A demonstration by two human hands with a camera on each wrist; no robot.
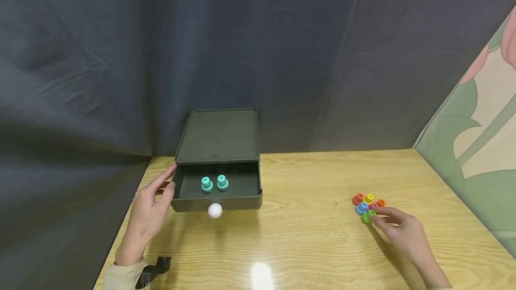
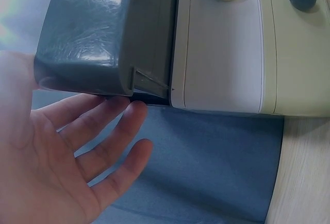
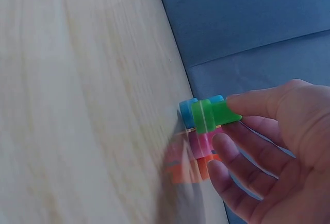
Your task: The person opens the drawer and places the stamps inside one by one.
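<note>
A drawer cabinet stands at the back left of the table, its top drawer with a white knob pulled out. Inside the drawer stand a teal peg and a second teal peg. My left hand rests at the left side of the drawer, fingers extended, thumb near its front corner. On the right, my right hand pinches a green peg between thumb and fingers. Beside it are blue, red, yellow, pink and orange pegs.
Below the pulled-out drawer, the left wrist view shows a white drawer front and a yellowish one, each with a knob. Dark curtains hang behind and left of the wooden table; a floral panel borders the right.
</note>
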